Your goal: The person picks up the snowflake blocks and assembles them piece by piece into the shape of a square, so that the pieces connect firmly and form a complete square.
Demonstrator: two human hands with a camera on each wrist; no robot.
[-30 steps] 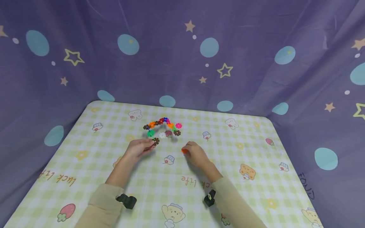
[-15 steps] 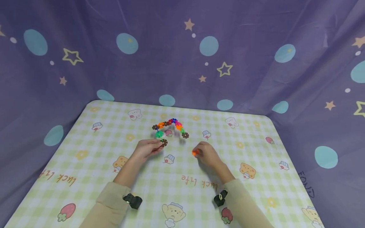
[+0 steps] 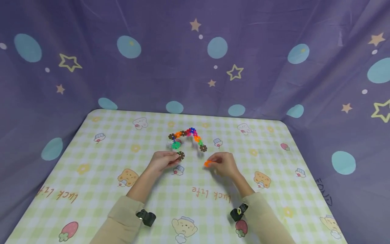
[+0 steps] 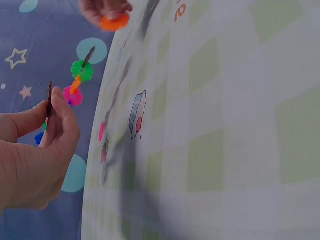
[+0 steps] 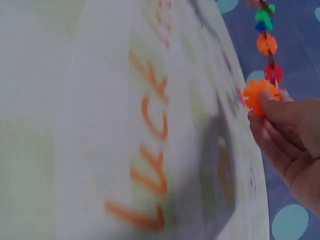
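Note:
My left hand (image 3: 162, 161) pinches a brown snowflake disc (image 3: 181, 155), seen edge-on between thumb and fingers in the left wrist view. This brown disc ends a chain of interlocked plastic snowflake discs (image 3: 176, 145) in green, blue, brown, orange, red and pink. The chain arches above the table, and another brown disc (image 3: 203, 148) forms its far end. Between thumb and fingers of my right hand (image 3: 224, 164) is a single orange snowflake disc (image 5: 259, 97), apart from the chain and just right of its held end.
A table with a green-checked cartoon cloth (image 3: 146, 210) spreads below both hands. On it, behind the chain, lies a loose pink disc (image 4: 101, 131). A purple curtain (image 3: 170, 81) hangs along the table's back and sides. Each wrist carries a small black camera (image 3: 146, 217).
Both hands have shifted to the right, and the chain has moved along with the left one. More of the orange disc now shows beyond the right fingertips.

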